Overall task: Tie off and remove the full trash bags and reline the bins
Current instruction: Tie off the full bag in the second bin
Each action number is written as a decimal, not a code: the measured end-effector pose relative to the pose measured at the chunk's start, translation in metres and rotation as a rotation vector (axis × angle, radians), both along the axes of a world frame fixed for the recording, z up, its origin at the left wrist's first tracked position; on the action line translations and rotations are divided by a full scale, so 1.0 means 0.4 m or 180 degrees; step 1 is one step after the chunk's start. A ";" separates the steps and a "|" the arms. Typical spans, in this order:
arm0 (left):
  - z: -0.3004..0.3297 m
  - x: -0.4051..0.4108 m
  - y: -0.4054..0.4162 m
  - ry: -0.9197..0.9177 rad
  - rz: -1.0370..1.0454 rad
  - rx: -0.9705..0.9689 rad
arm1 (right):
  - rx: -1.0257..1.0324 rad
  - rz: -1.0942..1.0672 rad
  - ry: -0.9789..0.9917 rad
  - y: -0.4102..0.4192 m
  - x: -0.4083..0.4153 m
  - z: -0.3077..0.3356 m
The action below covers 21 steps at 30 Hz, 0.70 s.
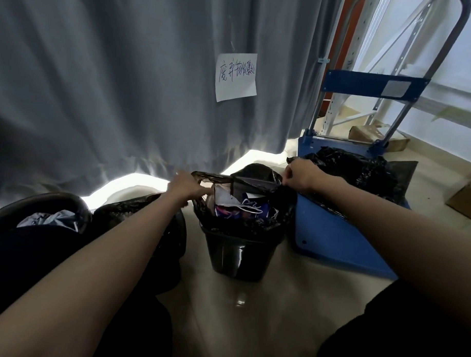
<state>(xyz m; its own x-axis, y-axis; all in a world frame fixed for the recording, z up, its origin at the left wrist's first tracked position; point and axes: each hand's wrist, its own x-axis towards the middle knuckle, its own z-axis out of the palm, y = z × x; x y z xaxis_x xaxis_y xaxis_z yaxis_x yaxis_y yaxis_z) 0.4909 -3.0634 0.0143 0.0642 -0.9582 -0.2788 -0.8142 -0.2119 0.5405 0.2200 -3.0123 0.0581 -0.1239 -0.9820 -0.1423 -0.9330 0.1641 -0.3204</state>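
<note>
A small black bin stands on the floor in the middle, lined with a black trash bag full of paper and wrappers. My left hand grips the bag's left rim and lifts it off the bin edge. My right hand pinches the bag's right rim and pulls it up and outward. The bag's mouth is stretched open between both hands. A second black bin with a black liner and pale rubbish sits at the left, partly hidden by my left arm.
A blue platform cart with a metal handle stands at the right, with a crumpled black bag lying on it. A grey curtain with a handwritten paper note hangs behind. Cardboard boxes lie at far right.
</note>
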 end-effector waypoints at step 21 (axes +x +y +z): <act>0.026 0.014 0.019 -0.0066 -0.0052 -0.1492 | -0.0092 -0.0367 0.0203 0.003 -0.009 -0.031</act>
